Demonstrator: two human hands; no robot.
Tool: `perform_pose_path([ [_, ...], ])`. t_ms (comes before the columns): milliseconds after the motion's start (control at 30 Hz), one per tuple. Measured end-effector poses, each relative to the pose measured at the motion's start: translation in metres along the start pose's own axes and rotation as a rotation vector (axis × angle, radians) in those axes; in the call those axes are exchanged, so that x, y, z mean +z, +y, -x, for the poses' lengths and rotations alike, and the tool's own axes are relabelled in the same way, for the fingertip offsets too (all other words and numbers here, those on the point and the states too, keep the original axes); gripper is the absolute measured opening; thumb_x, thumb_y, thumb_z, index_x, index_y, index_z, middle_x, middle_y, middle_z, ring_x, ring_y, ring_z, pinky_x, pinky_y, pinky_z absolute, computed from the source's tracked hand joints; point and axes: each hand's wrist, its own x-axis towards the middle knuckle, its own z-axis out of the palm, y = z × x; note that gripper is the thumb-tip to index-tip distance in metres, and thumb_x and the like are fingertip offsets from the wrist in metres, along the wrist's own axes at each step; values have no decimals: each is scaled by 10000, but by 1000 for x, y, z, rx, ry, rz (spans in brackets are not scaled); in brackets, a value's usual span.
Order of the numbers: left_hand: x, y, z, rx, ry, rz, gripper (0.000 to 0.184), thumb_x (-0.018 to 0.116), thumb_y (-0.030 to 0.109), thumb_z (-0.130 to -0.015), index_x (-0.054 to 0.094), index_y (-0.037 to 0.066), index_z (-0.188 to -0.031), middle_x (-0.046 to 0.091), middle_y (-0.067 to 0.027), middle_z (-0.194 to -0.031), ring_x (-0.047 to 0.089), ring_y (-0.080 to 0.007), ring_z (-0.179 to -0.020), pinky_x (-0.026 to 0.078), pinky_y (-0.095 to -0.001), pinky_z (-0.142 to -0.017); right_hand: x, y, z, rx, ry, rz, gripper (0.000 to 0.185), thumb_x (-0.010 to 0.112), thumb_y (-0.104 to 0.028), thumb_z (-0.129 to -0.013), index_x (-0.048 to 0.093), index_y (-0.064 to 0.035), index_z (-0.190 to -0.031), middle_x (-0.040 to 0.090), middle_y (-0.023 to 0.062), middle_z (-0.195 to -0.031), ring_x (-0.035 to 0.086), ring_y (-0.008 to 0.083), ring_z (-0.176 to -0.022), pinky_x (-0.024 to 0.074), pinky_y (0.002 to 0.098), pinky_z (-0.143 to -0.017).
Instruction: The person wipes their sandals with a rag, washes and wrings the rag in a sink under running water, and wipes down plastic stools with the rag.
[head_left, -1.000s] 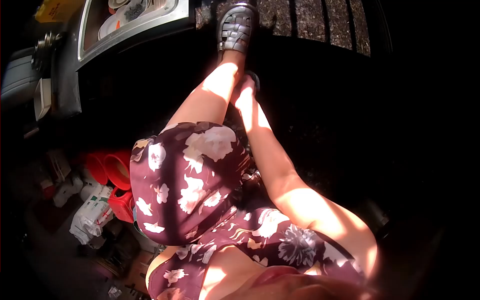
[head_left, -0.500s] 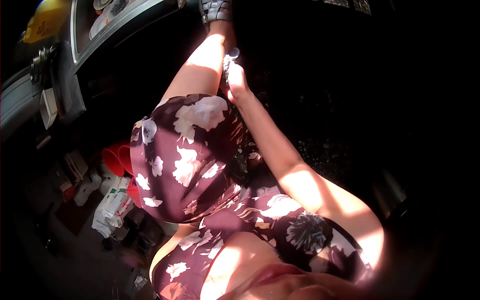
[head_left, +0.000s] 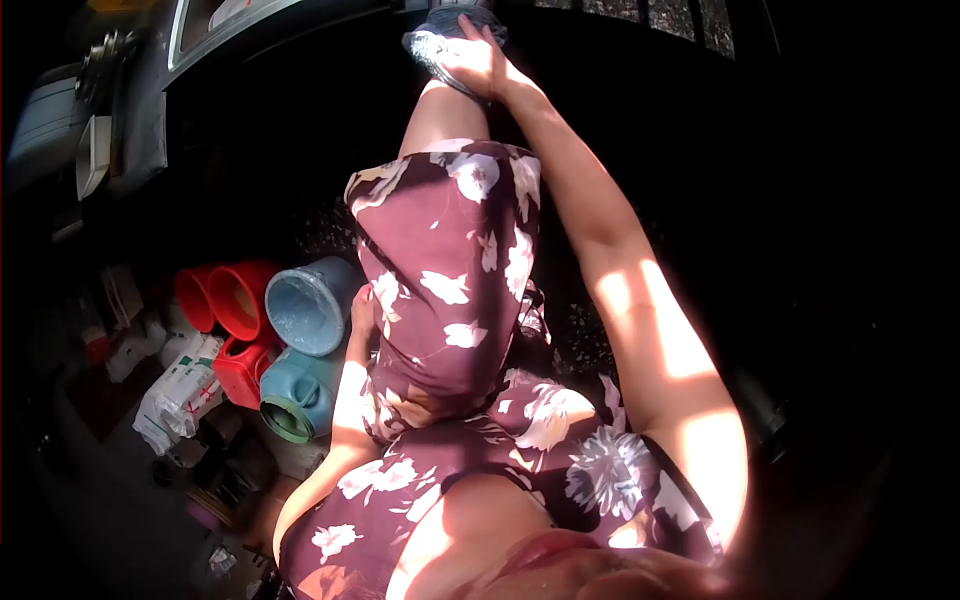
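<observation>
The right hand (head_left: 478, 66) lies on the far shoe (head_left: 447, 17), fingers spread, beside something pale, perhaps a cloth (head_left: 432, 52). The left hand (head_left: 363, 314) touches the dress (head_left: 440, 235) near a bucket (head_left: 309, 308); its grip is hidden.

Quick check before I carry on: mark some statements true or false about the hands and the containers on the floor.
1. The right hand is at the grey shoe. True.
2. The left hand is on the shoe as well. False: it is down beside the floral dress.
3. The light-blue bucket has its open mouth in view. True.
4. The red buckets appear right of the dress in the picture. False: they appear to its left.
5. The teal container appears below the light-blue bucket in the picture. True.
</observation>
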Motion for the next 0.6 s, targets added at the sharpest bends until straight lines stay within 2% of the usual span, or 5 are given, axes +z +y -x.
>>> perform_pose_path([
  [233, -25, -27, -12, -98, -47, 128, 314, 521, 287, -874, 602, 21, -1018, 612, -27, -785, 545, -90, -681, 441, -236, -622, -55, -46, 5, -530, -428, -772, 110, 461, -125, -825, 543, -66, -868, 560, 135, -823, 543, 304, -795, 435, 352, -740],
  [300, -37, -24, -6, -111, -8, 65, 367, 507, 376, -831, 637, 57, -957, 653, -89, -787, 622, -178, -753, 468, -305, -705, -33, -47, 46, -151, -428, -822, 119, 478, -137, -837, 567, -58, -845, 582, 94, -813, 554, 246, -776, 436, 317, -739],
  [333, -43, -22, -6, -105, 5, 16, 359, 506, 375, -829, 633, 71, -972, 651, -114, -860, 609, -234, -857, 456, -331, -765, -16, -41, 58, 615, -669, -1235, 137, 479, -111, -827, 597, -45, -852, 609, 93, -830, 562, 209, -783, 447, 311, -741],
  [500, -81, 31, -38, 11, 157, -111, 348, 511, 334, -855, 614, 41, -1014, 639, -160, -963, 596, -292, -957, 453, -345, -809, -14, 12, 119, 1136, 383, -2183, 427, 355, -238, -770, 582, -1, -1043, 595, 152, -1079, 547, 302, -1012, 428, 434, -906],
  [600, -93, 38, -94, 34, 135, 63, 334, 538, 310, -856, 618, 23, -1008, 653, -111, -852, 617, -199, -809, 469, -313, -736, -79, -4, 116, 715, 846, -2633, 424, 340, -292, -867, 540, -54, -1156, 529, 121, -1216, 474, 300, -1144, 350, 472, -989],
])
